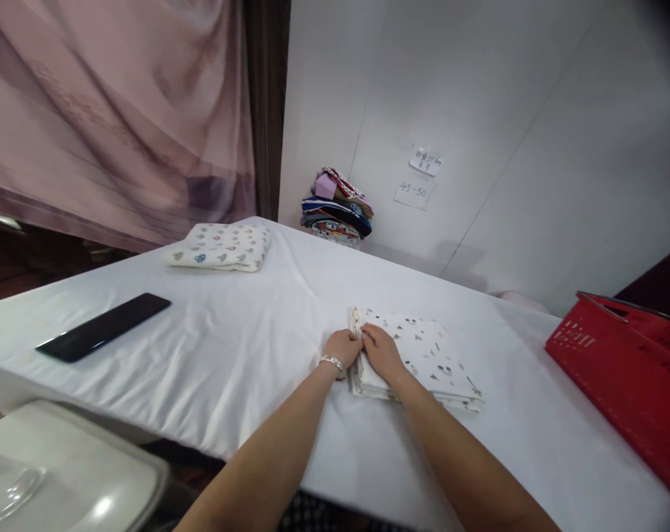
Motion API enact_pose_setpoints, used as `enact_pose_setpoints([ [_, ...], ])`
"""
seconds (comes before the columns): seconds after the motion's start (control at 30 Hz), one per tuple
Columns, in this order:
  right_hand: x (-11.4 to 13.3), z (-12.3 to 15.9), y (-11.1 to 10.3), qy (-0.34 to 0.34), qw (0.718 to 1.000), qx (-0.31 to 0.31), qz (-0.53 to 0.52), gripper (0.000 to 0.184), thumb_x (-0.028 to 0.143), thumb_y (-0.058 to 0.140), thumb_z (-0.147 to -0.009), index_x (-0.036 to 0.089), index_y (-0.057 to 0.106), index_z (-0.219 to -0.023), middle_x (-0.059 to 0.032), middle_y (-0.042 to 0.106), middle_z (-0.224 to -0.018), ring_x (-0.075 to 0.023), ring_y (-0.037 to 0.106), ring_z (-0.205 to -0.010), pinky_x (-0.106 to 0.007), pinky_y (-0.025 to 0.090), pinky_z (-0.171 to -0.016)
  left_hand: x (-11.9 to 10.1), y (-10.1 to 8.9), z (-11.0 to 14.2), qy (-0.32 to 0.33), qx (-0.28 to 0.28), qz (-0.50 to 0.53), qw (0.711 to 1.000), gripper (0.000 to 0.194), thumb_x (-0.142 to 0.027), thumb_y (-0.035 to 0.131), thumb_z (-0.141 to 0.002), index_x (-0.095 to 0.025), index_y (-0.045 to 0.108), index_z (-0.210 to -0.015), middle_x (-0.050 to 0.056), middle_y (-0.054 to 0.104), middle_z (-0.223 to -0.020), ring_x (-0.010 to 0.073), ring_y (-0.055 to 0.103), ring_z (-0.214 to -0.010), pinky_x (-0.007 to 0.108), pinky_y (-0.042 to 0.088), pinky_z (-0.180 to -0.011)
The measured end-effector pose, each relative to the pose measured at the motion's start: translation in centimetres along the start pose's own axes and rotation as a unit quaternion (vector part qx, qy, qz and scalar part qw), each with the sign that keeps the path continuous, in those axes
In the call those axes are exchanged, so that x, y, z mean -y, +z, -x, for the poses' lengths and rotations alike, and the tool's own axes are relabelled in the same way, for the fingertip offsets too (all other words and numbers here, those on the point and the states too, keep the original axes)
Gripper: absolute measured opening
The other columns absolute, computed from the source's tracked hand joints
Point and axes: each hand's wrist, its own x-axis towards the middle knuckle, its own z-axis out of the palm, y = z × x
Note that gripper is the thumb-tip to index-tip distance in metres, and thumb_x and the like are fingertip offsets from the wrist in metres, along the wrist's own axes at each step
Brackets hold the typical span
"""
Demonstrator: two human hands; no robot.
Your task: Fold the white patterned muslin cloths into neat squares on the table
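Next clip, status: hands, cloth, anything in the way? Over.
Left hand and right hand at left edge of folded printed cloth, grip unclear. Cloth lies on white table. Red basket off right, apart from cloth; nothing seen blocking hands.

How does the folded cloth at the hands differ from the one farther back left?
The near cloth has the left hand and right hand at its left edge; the far cloth is untouched. The far cloth's print includes blue and reddish motifs; the near cloth's looks mostly grey-brown. Both are whitish, printed and folded.
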Motion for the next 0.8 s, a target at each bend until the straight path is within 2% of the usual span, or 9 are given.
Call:
enact_pose_setpoints([
  [0.17,-0.01,0.51,0.06,0.014,0.999,-0.012,-0.033,0.033,0.034,0.039,-0.081,0.021,0.057,-0.106,-0.0048,0.056,-0.113,-0.0167,0.047,-0.106,-0.032,0.033,-0.093,0.47,-0.45,-0.14,0.025,0.047,0.043,0.998,0.026,-0.031,0.044,-0.070,-0.016,0.063,-0.061,0.000,0.057,-0.054,0.0118,0.051,-0.056,0.021,0.036,-0.052],
  [0.27,-0.09,0.48,-0.16,0.030,0.997,-0.058,-0.038,0.033,0.039,0.042,-0.080,0.019,0.058,-0.100,-0.0061,0.059,-0.101,-0.0178,0.050,-0.096,-0.031,0.036,-0.086,0.60,-0.53,-0.15,0.029,0.065,0.069,0.995,0.023,-0.025,0.043,-0.069,-0.016,0.063,-0.063,-0.003,0.053,-0.050,0.0099,0.047,-0.050,0.020,0.035,-0.048],
  [0.33,-0.01,0.48,-0.19,0.031,0.997,-0.066,-0.027,0.033,0.043,0.044,-0.078,0.019,0.059,-0.096,-0.0060,0.059,-0.092,-0.0181,0.051,-0.089,-0.031,0.037,-0.082,0.59,-0.53,-0.16,0.026,0.067,0.080,0.994,0.022,-0.023,0.042,-0.068,-0.016,0.063,-0.065,-0.003,0.052,-0.049,0.0096,0.046,-0.049,0.020,0.034,-0.047],
  [0.43,0.14,0.44,-0.09,0.032,0.998,-0.048,0.002,0.033,0.045,0.047,-0.076,0.020,0.059,-0.093,-0.0052,0.058,-0.088,-0.0181,0.049,-0.084,-0.030,0.036,-0.077,0.50,-0.53,-0.19,0.019,0.064,0.085,0.994,0.022,-0.022,0.042,-0.068,-0.015,0.062,-0.064,-0.003,0.052,-0.050,0.0099,0.047,-0.050,0.020,0.035,-0.047],
  [0.63,0.31,0.33,-0.26,0.035,0.999,-0.001,0.042,0.027,0.035,0.050,-0.074,0.020,0.058,-0.095,-0.0042,0.057,-0.089,-0.0175,0.048,-0.085,-0.027,0.034,-0.076,0.31,-0.66,-0.16,0.023,0.069,0.077,0.994,0.022,-0.022,0.044,-0.068,-0.017,0.065,-0.066,-0.002,0.059,-0.057,0.0110,0.052,-0.057,0.019,0.038,-0.052],
  [0.8,0.56,0.48,-0.50,0.042,0.998,0.009,0.046,0.029,0.029,0.048,-0.074,0.020,0.058,-0.099,-0.0054,0.057,-0.093,-0.0189,0.048,-0.088,-0.028,0.034,-0.077,0.11,-0.67,0.08,0.021,0.032,0.046,0.998,0.021,-0.020,0.046,-0.067,-0.017,0.066,-0.074,0.000,0.065,-0.072,0.0125,0.056,-0.070,0.020,0.040,-0.063],
])
